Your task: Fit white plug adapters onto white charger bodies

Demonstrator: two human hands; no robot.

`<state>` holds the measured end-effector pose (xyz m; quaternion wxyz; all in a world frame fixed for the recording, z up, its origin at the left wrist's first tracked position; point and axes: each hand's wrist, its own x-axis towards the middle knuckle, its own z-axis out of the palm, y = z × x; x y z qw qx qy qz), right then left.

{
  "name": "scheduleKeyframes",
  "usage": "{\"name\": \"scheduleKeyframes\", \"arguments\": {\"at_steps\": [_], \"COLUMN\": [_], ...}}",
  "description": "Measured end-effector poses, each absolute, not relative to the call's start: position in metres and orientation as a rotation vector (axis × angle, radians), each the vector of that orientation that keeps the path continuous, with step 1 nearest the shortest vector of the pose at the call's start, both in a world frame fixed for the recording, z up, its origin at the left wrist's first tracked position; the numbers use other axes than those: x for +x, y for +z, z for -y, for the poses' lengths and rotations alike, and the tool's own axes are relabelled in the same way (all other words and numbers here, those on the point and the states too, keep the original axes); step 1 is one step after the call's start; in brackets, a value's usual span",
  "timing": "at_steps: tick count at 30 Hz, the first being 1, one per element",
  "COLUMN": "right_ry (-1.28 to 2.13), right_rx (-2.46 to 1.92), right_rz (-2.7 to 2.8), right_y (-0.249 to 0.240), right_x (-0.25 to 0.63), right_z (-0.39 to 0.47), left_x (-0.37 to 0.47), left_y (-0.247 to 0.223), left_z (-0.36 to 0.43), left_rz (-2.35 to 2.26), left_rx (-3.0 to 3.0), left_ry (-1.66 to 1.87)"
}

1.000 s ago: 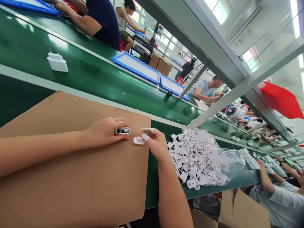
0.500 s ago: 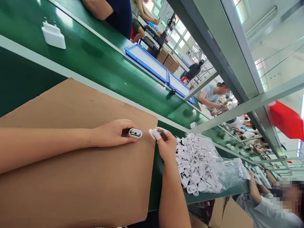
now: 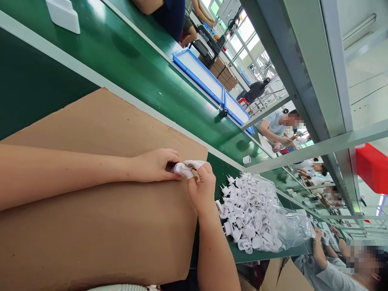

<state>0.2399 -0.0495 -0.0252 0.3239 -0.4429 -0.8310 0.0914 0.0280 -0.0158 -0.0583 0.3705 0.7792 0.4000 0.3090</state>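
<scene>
Left fingers (image 3: 173, 176) gripping rounded casing (image 3: 176, 167), sheathed right fingers (image 3: 197, 164) pinching plastic cap (image 3: 182, 167), brown cardboard (image 3: 121, 230)

Bright from windows (image 3: 244, 29) beyond the left hand (image 3: 153, 165); glaring on green bench (image 3: 145, 87) ahead; softly shadowed under left forearm (image 3: 75, 172).

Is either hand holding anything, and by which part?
The left hand holds a white housing by its sides. The right hand holds a white cap at the housing's end; exactly where it grips the cap is hard to tell.
</scene>
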Motion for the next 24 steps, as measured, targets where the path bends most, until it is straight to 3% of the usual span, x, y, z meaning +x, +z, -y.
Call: {"name": "scheduleKeyframes", "arguments": {"at_steps": [24], "right_ry": [0.099], "right_rx": [-1.493], "right_rz": [2.434], "right_y": [0.005], "right_x": [0.222], "right_z": [0.048], "left_x": [0.033], "left_y": [-0.048], "left_z": [0.020], "left_rz": [-1.095], "left_rx": [1.914], "left_ry": [0.684]}}
